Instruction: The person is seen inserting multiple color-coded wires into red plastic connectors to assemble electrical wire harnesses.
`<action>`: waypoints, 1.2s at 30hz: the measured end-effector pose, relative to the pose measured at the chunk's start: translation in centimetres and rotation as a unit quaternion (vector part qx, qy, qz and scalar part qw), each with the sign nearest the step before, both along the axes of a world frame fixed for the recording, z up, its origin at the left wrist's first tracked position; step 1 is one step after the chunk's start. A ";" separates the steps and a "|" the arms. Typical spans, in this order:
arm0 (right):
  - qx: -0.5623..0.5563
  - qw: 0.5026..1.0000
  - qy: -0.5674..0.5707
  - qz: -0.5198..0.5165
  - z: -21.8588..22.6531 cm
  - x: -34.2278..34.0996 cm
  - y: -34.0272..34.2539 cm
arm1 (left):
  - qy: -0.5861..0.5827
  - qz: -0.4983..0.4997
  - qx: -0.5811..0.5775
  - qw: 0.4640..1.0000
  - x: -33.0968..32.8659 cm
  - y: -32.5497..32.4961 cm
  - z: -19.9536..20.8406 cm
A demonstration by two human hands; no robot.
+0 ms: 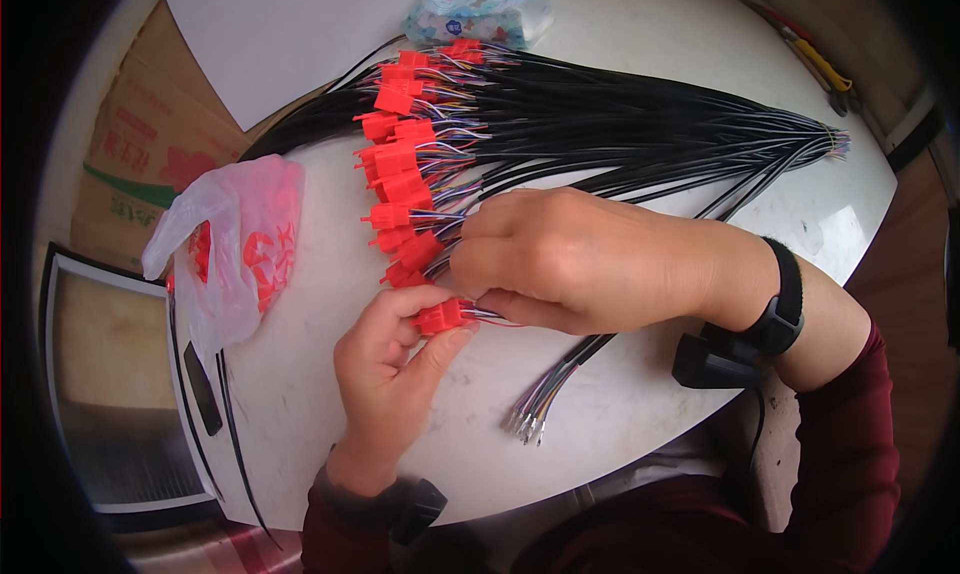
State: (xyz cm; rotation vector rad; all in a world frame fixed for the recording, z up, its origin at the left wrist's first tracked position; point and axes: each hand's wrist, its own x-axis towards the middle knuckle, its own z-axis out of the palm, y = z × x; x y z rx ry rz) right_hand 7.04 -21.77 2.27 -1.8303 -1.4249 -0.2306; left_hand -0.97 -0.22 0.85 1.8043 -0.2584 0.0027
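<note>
My left hand [392, 354] pinches a red plastic connector housing [441, 317] between thumb and forefinger, near the middle of the white table. Right beside it, my right hand [560, 259] is closed on thin coloured wires [487, 315] that run into the housing's back. Its fingertips are partly hidden. Beyond both hands lies a row of similar red connectors [400, 164], fitted on the ends of black cables [620, 114]. Below my right hand, a cable end with bare metal terminals [528, 422] rests on the table.
A thin plastic bag [235, 244] with red pieces inside stands at the left. A blue patterned soft pack [475, 12] sits at the far edge. Yellow-handled pliers [822, 66] lie at the far right. Loose black cables [232, 444] hang over the near left edge.
</note>
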 end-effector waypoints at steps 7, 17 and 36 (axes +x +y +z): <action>-0.044 0.956 0.291 0.002 0.1 0.5 -0.2 | 0.030 -0.004 -0.069 0.997 0.0 0.4 0.2; -0.014 0.937 0.345 0.042 -0.5 0.7 -0.2 | 0.062 -0.022 -0.116 0.991 0.1 0.3 0.0; -0.034 0.913 0.404 0.040 -0.8 0.7 0.0 | 0.051 -0.022 -0.074 0.996 0.2 0.5 0.0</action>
